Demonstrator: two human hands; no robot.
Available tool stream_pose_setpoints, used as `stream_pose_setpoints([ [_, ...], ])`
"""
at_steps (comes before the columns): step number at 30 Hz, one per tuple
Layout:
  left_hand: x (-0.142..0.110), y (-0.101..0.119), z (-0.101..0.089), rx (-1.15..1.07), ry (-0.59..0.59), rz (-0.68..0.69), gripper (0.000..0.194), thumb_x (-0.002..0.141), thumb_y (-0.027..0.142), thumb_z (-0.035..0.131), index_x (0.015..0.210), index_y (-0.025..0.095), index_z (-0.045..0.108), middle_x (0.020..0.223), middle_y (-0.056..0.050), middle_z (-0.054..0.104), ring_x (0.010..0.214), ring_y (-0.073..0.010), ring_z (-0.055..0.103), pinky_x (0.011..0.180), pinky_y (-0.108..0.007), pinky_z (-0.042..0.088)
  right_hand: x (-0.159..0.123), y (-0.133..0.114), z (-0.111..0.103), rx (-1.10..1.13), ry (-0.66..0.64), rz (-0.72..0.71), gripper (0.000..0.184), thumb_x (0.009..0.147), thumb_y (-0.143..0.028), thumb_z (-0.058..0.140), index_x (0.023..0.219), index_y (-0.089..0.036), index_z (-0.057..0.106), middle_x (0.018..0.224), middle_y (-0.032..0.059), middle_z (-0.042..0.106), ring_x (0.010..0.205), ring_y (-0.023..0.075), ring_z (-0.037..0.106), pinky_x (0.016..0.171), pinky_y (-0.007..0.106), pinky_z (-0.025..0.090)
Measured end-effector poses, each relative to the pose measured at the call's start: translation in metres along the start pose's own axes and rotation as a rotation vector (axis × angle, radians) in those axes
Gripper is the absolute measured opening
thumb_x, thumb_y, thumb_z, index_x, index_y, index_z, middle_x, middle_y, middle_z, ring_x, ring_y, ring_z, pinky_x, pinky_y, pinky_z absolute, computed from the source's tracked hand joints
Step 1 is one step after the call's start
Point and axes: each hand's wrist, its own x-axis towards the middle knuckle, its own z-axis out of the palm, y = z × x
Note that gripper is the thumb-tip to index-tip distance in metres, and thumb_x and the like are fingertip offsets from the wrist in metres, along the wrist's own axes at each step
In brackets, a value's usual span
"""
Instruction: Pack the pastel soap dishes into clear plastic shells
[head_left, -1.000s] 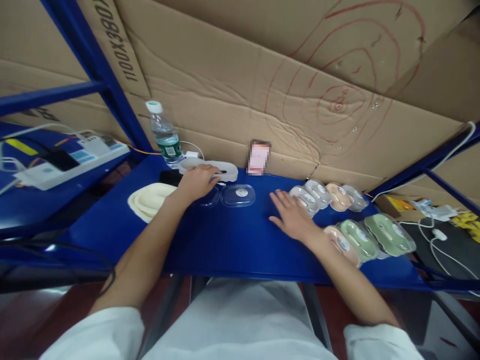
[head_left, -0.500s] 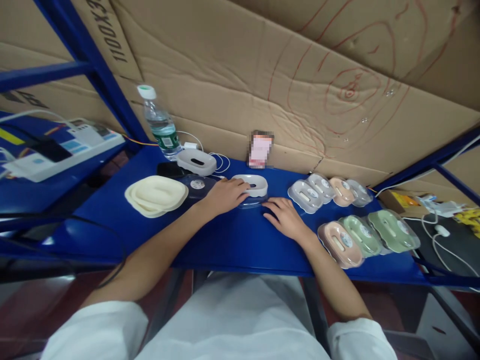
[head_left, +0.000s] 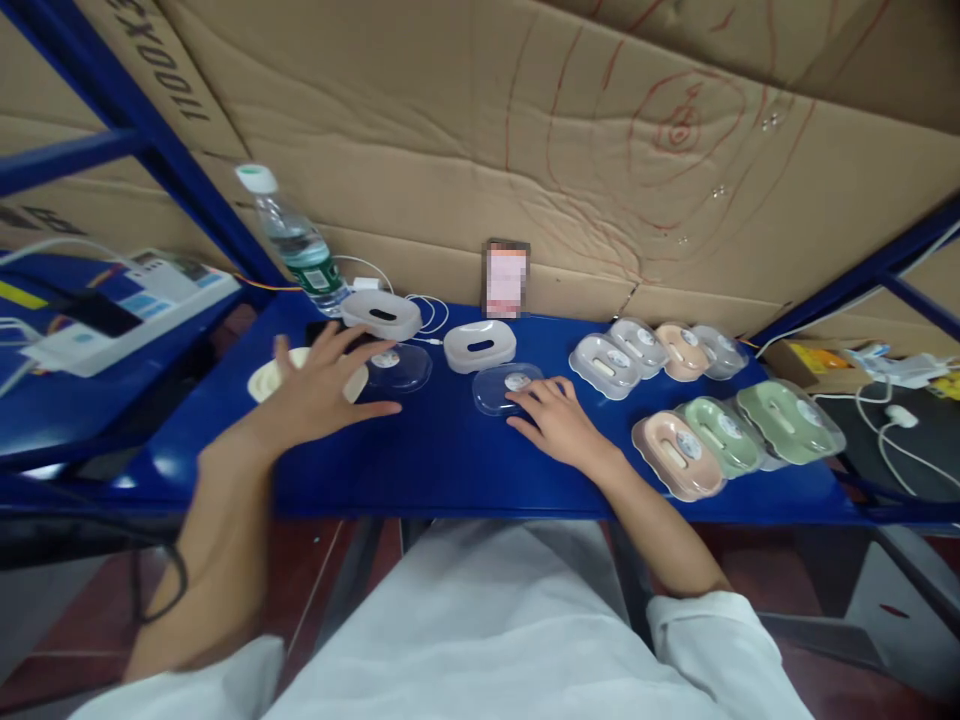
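Note:
My left hand [head_left: 319, 387] hovers open with fingers spread over the cream oval trays [head_left: 264, 379] at the left of the blue shelf [head_left: 442, 460]. It holds nothing. My right hand [head_left: 551, 418] rests on the shelf with its fingertips on a clear oval lid [head_left: 499, 385]. Behind that lid sits a white soap-dish insert [head_left: 480, 345]. A second white insert [head_left: 381, 314] and a second clear lid [head_left: 397, 367] lie further left.
Several assembled soap dishes, clear, peach [head_left: 675, 456] and green [head_left: 787, 435], stand at the right. A water bottle [head_left: 292, 243], a dark phone and a white cable sit at the back left. Cardboard [head_left: 525, 140] lines the back. A power strip [head_left: 127, 310] lies on the left shelf.
My left hand let go of the white insert, which now sits behind the clear lid, and swung left over the cream trays. My right hand moved onto the clear lid.

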Motion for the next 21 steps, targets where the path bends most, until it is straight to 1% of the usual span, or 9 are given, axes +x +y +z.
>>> stream_pose_setpoints([
  [3, -0.032, -0.026, -0.001, 0.043, -0.238, -0.251, 0.09, 0.092, 0.06, 0.077, 0.169, 0.04, 0.037, 0.184, -0.012, 0.018, 0.168, -0.0528, 0.011, 0.118, -0.092, 0.006, -0.002, -0.001, -0.004, -0.045, 0.016, 0.043, 0.039, 0.113, -0.042, 0.054, 0.135, -0.015, 0.072, 0.131, 0.0176, 0.073, 0.123, 0.0337, 0.065, 0.112, 0.052, 0.041],
  [5, -0.043, -0.031, 0.003, 0.017, -0.309, -0.272, 0.088, 0.095, 0.052, 0.075, 0.171, 0.036, 0.034, 0.184, -0.014, 0.017, 0.168, -0.0484, 0.019, 0.124, -0.082, 0.022, -0.003, -0.002, -0.005, -0.054, 0.025, 0.051, 0.036, 0.111, -0.04, 0.057, 0.131, -0.014, 0.073, 0.131, 0.0179, 0.073, 0.125, 0.0348, 0.064, 0.11, 0.05, 0.043],
  [7, -0.046, -0.028, 0.008, -0.009, -0.254, -0.205, 0.079, 0.098, 0.04, 0.071, 0.17, 0.033, 0.038, 0.181, -0.014, 0.027, 0.164, -0.0423, 0.033, 0.125, -0.067, 0.038, -0.004, -0.002, -0.004, -0.045, 0.041, 0.034, 0.033, 0.109, -0.037, 0.061, 0.13, -0.014, 0.072, 0.14, 0.0188, 0.07, 0.134, 0.0358, 0.06, 0.111, 0.049, 0.043],
  [9, -0.044, -0.018, 0.01, -0.013, -0.127, -0.115, 0.065, 0.1, 0.033, 0.068, 0.163, 0.033, 0.05, 0.174, -0.011, 0.043, 0.158, -0.0393, 0.045, 0.12, -0.061, 0.046, -0.005, 0.001, -0.003, -0.029, 0.052, 0.018, 0.032, 0.107, -0.035, 0.065, 0.132, -0.016, 0.071, 0.151, 0.0187, 0.064, 0.144, 0.0362, 0.053, 0.116, 0.05, 0.041],
  [12, -0.04, 0.014, 0.012, -0.001, 0.026, 0.014, 0.041, 0.102, 0.038, 0.066, 0.142, 0.033, 0.069, 0.157, -0.01, 0.063, 0.141, -0.0409, 0.061, 0.112, -0.064, 0.049, -0.006, 0.006, -0.001, -0.008, 0.026, 0.06, 0.037, 0.106, -0.032, 0.066, 0.141, -0.019, 0.066, 0.155, 0.0163, 0.062, 0.147, 0.035, 0.052, 0.119, 0.052, 0.039],
  [14, -0.038, 0.048, 0.017, 0.005, 0.104, 0.092, 0.034, 0.101, 0.045, 0.069, 0.13, 0.031, 0.077, 0.143, -0.012, 0.072, 0.128, -0.0408, 0.068, 0.109, -0.063, 0.05, -0.007, 0.009, -0.001, -0.025, 0.005, 0.136, 0.041, 0.106, -0.03, 0.064, 0.146, -0.02, 0.063, 0.155, 0.0158, 0.063, 0.145, 0.0355, 0.054, 0.117, 0.053, 0.041],
  [16, -0.038, 0.088, 0.028, 0.008, 0.167, 0.178, 0.03, 0.099, 0.05, 0.072, 0.12, 0.029, 0.08, 0.13, -0.013, 0.076, 0.123, -0.0391, 0.069, 0.114, -0.066, 0.044, -0.007, 0.013, -0.001, -0.069, 0.005, 0.214, 0.044, 0.106, -0.029, 0.063, 0.149, -0.02, 0.062, 0.154, 0.0171, 0.063, 0.141, 0.0375, 0.056, 0.115, 0.054, 0.044],
  [19, -0.038, 0.14, 0.05, -0.038, 0.081, 0.355, 0.03, 0.098, 0.05, 0.075, 0.121, 0.031, 0.079, 0.126, -0.011, 0.076, 0.12, -0.035, 0.068, 0.118, -0.067, 0.038, -0.008, 0.02, 0.0, -0.112, 0.017, 0.266, 0.045, 0.105, -0.029, 0.062, 0.15, -0.02, 0.062, 0.149, 0.0184, 0.064, 0.134, 0.0379, 0.059, 0.112, 0.053, 0.047],
  [21, -0.037, 0.159, 0.061, -0.062, 0.049, 0.413, 0.036, 0.099, 0.047, 0.076, 0.131, 0.03, 0.075, 0.134, -0.012, 0.073, 0.127, -0.0348, 0.066, 0.117, -0.063, 0.04, -0.008, 0.025, 0.001, -0.123, 0.022, 0.274, 0.046, 0.105, -0.029, 0.062, 0.15, -0.021, 0.062, 0.148, 0.0179, 0.065, 0.133, 0.0374, 0.06, 0.11, 0.053, 0.048],
])
